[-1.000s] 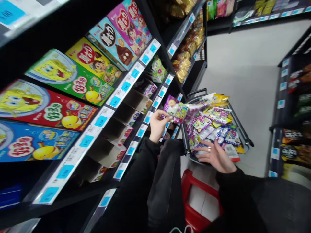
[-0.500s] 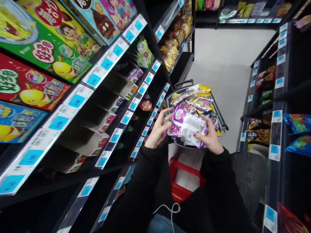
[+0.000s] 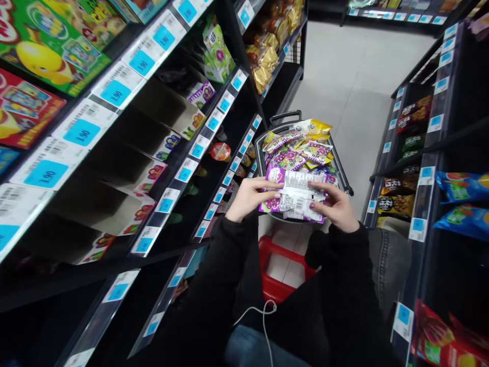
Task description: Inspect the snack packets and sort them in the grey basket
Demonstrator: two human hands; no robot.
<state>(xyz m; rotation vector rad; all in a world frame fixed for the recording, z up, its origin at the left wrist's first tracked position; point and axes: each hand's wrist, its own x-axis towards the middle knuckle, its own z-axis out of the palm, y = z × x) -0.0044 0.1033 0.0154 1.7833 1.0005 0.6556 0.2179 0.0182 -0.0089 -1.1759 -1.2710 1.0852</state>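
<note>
Between my two hands lies a purple candy packet (image 3: 296, 182), its printed silver back facing up and purple grape pictures at its left end. My left hand (image 3: 252, 197) grips that left end, fingers closed over the edge. At the right end, my right hand (image 3: 336, 205) holds it between thumb and fingers. More purple wrapping shows under the packet, but I cannot tell how many packets are stacked there. Just beyond is a dark basket (image 3: 260, 153) filled with several candy bags (image 3: 290, 159) in yellow, purple and white; the packet hides its near part.
A red plastic stool or frame (image 3: 277, 293) stands below my hands. On the left, a shelf holds open display boxes (image 3: 153, 168) and green bags (image 3: 219, 51). Gold-wrapped packs (image 3: 267, 61) sit farther back. Blue snack bags (image 3: 464, 204) line the right shelf. The pale floor (image 3: 344, 81) runs ahead.
My left fingers have moved inward over the packet's left end. The packet now lies flatter and squarer between my hands. The whole view has shifted, with the shelves moving left and upward.
</note>
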